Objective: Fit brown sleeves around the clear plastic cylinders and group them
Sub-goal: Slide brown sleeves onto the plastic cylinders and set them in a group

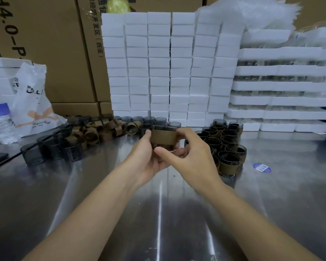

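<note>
Above the steel table (158,213), both hands hold one smoky clear plastic cylinder with a brown sleeve (164,137) around its middle. My left hand (147,157) cups it from below and the left side. My right hand (192,153) grips its right side, thumb across the front bottom edge. A pile of loose brown sleeves (102,131) lies to the left. Bare cylinders (53,147) stand at the left and in a row behind. A cluster of sleeved cylinders (226,147) stands to the right.
Stacks of white foam blocks (167,68) rise behind, with foam trays (282,102) at the right. Cardboard boxes (51,44) stand at the back left. A water bottle (0,119) and a white bag (32,106) sit far left. A blue sticker (262,168) lies on the table.
</note>
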### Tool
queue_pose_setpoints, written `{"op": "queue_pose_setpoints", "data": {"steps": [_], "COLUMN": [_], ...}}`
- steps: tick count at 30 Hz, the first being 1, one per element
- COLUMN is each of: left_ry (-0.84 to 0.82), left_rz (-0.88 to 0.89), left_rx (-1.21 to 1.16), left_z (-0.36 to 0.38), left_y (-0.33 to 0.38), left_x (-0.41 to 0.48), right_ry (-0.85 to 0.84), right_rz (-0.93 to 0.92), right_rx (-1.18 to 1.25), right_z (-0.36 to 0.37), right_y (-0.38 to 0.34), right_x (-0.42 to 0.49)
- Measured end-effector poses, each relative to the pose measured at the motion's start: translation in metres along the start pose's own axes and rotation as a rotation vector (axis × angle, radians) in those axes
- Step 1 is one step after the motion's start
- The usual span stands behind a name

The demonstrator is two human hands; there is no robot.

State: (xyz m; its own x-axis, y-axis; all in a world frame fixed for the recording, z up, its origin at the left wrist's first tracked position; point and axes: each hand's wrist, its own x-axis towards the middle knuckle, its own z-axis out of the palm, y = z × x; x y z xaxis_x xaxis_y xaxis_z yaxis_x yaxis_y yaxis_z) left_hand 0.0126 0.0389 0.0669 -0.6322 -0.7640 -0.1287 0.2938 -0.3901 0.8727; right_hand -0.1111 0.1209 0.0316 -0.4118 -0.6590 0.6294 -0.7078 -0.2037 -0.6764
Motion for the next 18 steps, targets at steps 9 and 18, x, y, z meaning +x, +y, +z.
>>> {"op": "queue_pose_setpoints", "data": {"steps": [9,18], "left_ry": [-0.126,-0.364], "left_rz": [0.036,-0.102], "left_rx": [0.032,-0.010], "left_z": [0.0025,0.0006], "left_y": [0.0002,-0.0060], "left_x": [-0.0026,-0.0035], "right_ry": [0.079,0.167], "right_rz": [-0.011,-0.006], "right_rx": [-0.171,-0.224], "right_z": [0.0056,-0.0012], "right_y": [-0.0081,-0.0079], "right_x": [-0.0068,-0.0024]}}
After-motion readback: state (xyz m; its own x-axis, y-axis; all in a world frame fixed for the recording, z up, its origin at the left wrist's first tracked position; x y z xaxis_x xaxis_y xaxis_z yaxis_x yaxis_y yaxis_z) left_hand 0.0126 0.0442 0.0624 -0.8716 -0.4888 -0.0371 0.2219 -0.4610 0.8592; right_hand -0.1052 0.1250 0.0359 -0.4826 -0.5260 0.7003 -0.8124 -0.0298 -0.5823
